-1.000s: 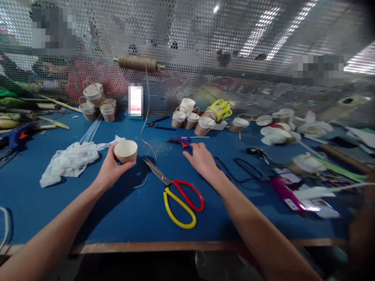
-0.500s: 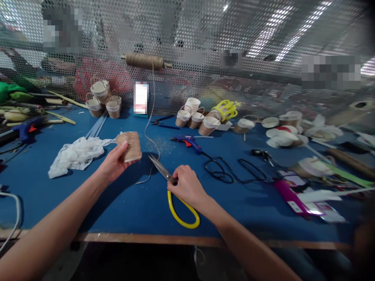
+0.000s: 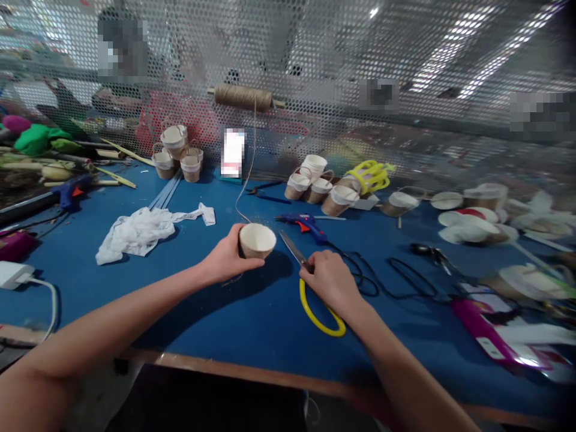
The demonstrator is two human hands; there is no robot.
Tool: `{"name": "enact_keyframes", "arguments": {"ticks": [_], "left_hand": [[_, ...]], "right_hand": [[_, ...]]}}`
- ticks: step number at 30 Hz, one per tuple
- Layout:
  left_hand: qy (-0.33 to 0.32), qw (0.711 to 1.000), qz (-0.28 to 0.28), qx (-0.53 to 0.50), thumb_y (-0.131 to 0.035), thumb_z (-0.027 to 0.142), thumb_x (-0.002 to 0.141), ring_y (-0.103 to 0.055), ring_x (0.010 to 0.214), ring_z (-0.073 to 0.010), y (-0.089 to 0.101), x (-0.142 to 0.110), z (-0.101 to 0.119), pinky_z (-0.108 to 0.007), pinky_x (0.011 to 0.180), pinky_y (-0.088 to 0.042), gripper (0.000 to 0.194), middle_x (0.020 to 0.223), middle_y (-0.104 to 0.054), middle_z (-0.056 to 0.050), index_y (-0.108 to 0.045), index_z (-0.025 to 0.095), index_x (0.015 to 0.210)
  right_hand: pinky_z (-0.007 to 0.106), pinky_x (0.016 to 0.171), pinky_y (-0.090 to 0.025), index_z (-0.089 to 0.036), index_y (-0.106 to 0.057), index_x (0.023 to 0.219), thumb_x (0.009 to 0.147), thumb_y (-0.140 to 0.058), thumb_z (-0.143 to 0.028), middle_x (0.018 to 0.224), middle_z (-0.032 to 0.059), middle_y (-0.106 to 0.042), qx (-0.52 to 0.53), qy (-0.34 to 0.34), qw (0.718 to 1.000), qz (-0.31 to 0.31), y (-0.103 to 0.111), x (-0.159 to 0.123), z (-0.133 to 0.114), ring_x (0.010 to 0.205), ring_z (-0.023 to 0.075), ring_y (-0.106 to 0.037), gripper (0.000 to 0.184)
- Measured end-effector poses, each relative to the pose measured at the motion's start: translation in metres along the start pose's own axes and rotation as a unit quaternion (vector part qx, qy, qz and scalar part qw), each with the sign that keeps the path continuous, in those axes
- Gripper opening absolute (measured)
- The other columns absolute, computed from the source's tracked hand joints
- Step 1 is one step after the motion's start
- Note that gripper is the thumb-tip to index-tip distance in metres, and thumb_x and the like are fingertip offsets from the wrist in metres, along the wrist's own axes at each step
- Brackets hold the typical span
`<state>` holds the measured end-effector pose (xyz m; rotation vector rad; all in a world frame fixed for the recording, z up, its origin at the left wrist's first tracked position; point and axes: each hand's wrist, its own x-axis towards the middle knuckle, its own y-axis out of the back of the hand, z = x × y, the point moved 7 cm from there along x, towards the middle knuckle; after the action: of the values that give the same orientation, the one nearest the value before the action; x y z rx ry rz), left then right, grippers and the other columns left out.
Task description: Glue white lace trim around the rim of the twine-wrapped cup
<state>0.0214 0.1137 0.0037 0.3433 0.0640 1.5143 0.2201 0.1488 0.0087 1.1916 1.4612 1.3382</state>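
Note:
My left hand is closed around a small twine-wrapped paper cup, held upright just above the blue table with its white inside facing me. My right hand lies closed over the handles of the scissors; the yellow loop shows below my palm and the steel blades point up-left toward the cup. A twine strand hangs from the spool on the mesh wall down toward the cup.
A blue glue gun with its black cord lies behind my right hand. White cloth lies left. Finished cups and more cups stand along the mesh. A phone leans there. Clutter fills the right side.
My right hand left the glue gun and came down onto the scissors' handles. My left hand turned the cup on its side and back upright. The view shifted left.

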Motion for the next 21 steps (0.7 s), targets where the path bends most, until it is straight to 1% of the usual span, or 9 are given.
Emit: {"name": "enact_keyframes", "arguments": {"ticks": [2,5,8,10,12,14,17,19,21], "left_hand": [[-0.033,0.999,0.018,0.031,-0.073,0.027,0.058,-0.054,0.103,-0.0269,0.007,0.015,0.004,-0.043,0.090,-0.042,0.061,0.110,-0.056,-0.014,-0.041,0.015,0.108],[-0.063,0.991,0.082,0.082,-0.071,0.025,0.059,-0.053,0.103,-0.0264,0.033,0.042,0.006,-0.041,0.089,-0.042,0.058,0.110,-0.055,-0.014,-0.041,0.014,0.107],[-0.034,0.981,0.156,0.111,-0.071,0.027,0.058,-0.054,0.102,-0.0259,0.063,0.062,-0.003,-0.040,0.088,-0.042,0.061,0.109,-0.056,-0.013,-0.040,0.014,0.109],[-0.021,0.977,0.177,0.118,-0.069,0.029,0.060,-0.053,0.103,-0.0273,0.072,0.067,-0.011,-0.042,0.089,-0.040,0.060,0.110,-0.055,-0.014,-0.039,0.013,0.110],[-0.013,0.979,0.165,0.123,-0.069,0.031,0.061,-0.054,0.101,-0.0274,0.069,0.065,-0.022,-0.043,0.087,-0.041,0.058,0.107,-0.056,-0.013,-0.040,0.014,0.109],[-0.011,0.984,0.123,0.130,-0.073,0.031,0.056,-0.057,0.095,-0.0264,0.056,0.059,-0.032,-0.041,0.083,-0.044,0.060,0.100,-0.059,-0.010,-0.043,0.016,0.106],[-0.016,0.984,0.090,0.152,-0.071,0.034,0.059,-0.056,0.100,-0.0259,0.044,0.051,-0.041,-0.039,0.085,-0.043,0.064,0.107,-0.058,-0.013,-0.042,0.014,0.112],[-0.022,0.981,0.071,0.177,-0.073,0.032,0.056,-0.053,0.105,-0.0268,0.047,0.050,-0.041,-0.038,0.089,-0.041,0.071,0.113,-0.056,-0.014,-0.042,0.013,0.116],[-0.025,0.975,0.057,0.212,-0.077,0.024,0.048,-0.050,0.108,-0.0294,0.061,0.053,-0.038,-0.040,0.092,-0.038,0.071,0.113,-0.056,-0.014,-0.049,0.014,0.113]], "right_hand": [[0.037,0.070,-0.040,-0.014,-0.057,0.071,0.073,-0.052,-0.019,0.085,0.0167,-0.059,-0.007,0.019,1.000,0.001,0.002,0.000,-0.006,0.088,0.0320,-0.054,0.007],[0.037,0.075,-0.042,-0.014,-0.058,0.082,0.078,-0.052,-0.026,0.093,0.0156,-0.059,0.009,0.046,0.999,0.003,0.009,-0.003,-0.015,0.093,0.0300,-0.053,0.015],[0.033,0.077,-0.044,-0.016,-0.058,0.084,0.080,-0.051,-0.031,0.092,0.0106,-0.061,0.039,0.076,0.996,-0.003,0.014,-0.009,-0.024,0.090,0.0241,-0.056,0.017],[0.032,0.077,-0.045,-0.017,-0.058,0.083,0.080,-0.052,-0.031,0.090,0.0086,-0.061,0.079,0.095,0.992,0.002,0.016,-0.012,-0.029,0.088,0.0220,-0.057,0.015],[0.033,0.076,-0.046,-0.018,-0.057,0.082,0.079,-0.053,-0.030,0.089,0.0078,-0.062,0.122,0.107,0.987,0.008,0.016,-0.014,-0.033,0.085,0.0216,-0.059,0.013],[0.034,0.075,-0.046,-0.019,-0.057,0.082,0.079,-0.053,-0.030,0.088,0.0073,-0.062,0.146,0.114,0.983,0.005,0.015,-0.014,-0.037,0.084,0.0216,-0.059,0.012],[0.034,0.075,-0.046,-0.018,-0.057,0.082,0.079,-0.053,-0.031,0.088,0.0075,-0.062,0.152,0.125,0.980,-0.004,0.016,-0.014,-0.045,0.084,0.0217,-0.059,0.013],[0.034,0.076,-0.046,-0.018,-0.057,0.083,0.079,-0.053,-0.031,0.090,0.0078,-0.062,0.155,0.130,0.979,-0.004,0.018,-0.015,-0.051,0.086,0.0219,-0.059,0.014],[0.034,0.076,-0.046,-0.018,-0.057,0.084,0.080,-0.053,-0.031,0.091,0.0077,-0.062,0.163,0.131,0.978,-0.004,0.022,-0.019,-0.056,0.087,0.0216,-0.059,0.014]]}}
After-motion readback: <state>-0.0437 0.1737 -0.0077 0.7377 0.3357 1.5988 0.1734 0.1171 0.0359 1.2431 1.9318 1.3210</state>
